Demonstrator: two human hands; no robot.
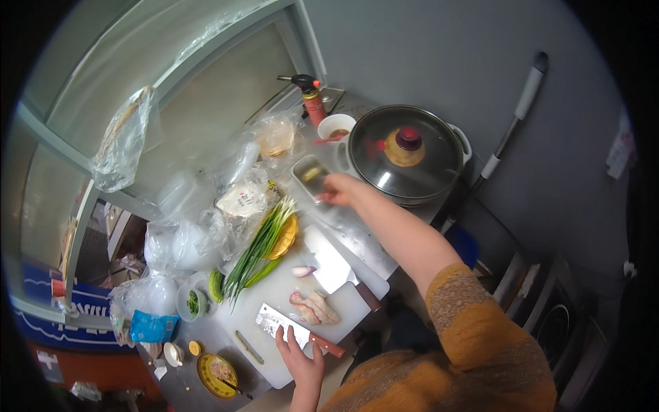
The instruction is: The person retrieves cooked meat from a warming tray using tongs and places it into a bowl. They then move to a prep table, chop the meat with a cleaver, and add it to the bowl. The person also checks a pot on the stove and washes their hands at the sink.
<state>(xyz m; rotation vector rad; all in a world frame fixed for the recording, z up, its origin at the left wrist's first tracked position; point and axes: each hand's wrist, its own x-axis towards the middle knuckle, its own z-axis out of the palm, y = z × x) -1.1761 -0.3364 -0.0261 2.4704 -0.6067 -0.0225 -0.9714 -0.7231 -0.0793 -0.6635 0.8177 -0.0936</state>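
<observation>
My left hand (299, 360) rests with spread fingers at a small cleaver (278, 322) with a reddish wooden handle, fingertips on or just over its blade. The cleaver lies on a white cutting board (242, 319). Beside it are raw, pale pieces of meat with skin (315, 308). My right hand (337, 189) reaches across to the near end of a rectangular metal tray (305, 166) that holds a small yellowish piece; whether the fingers grip its rim cannot be told. A larger cleaver (327, 257) and a shallot (302, 271) lie farther up the board.
A large lidded pot (406, 180) stands right of the tray. Behind are a white bowl (336, 124) and a torch on a gas can (314, 105). Green onions (257, 252) lie over a yellow basket (287, 238). Plastic bags (185, 247) and a yellow dish (205, 368) are on the left.
</observation>
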